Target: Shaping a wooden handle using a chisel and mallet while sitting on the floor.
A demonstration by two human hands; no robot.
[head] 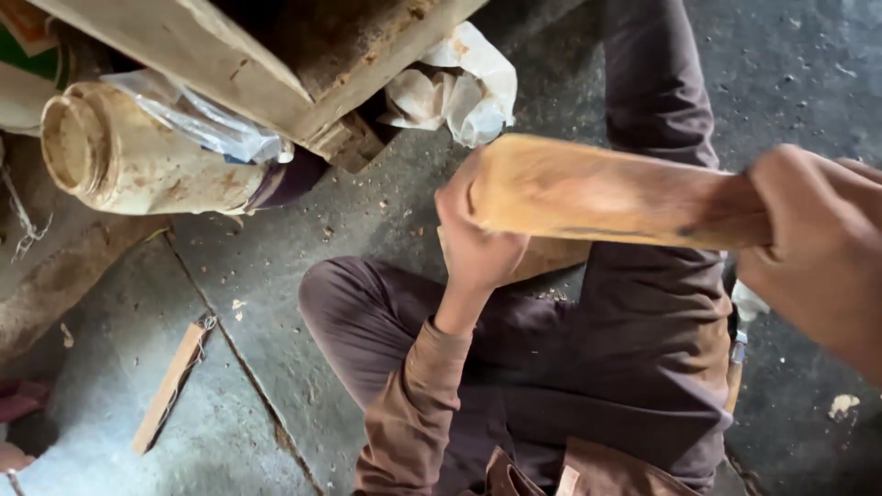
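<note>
I sit on a concrete floor with my legs in dark trousers. A thick, rounded length of light wood (606, 193) is held level in front of me. My right hand (822, 253) grips its near end at the right of the view. My left hand (478, 239) is wrapped around its far end, the brown sleeve running down to my body. Behind the wood, a pale flat wooden piece (547, 259) rests on my lap.
A dusty plastic jar (129, 152) lies on its side at upper left beside crumpled clear plastic (207, 119). A wooden bench frame (276, 64) overhangs the top, with a white crumpled bag (464, 83) under it. A thin wood strip (170, 381) lies on the floor.
</note>
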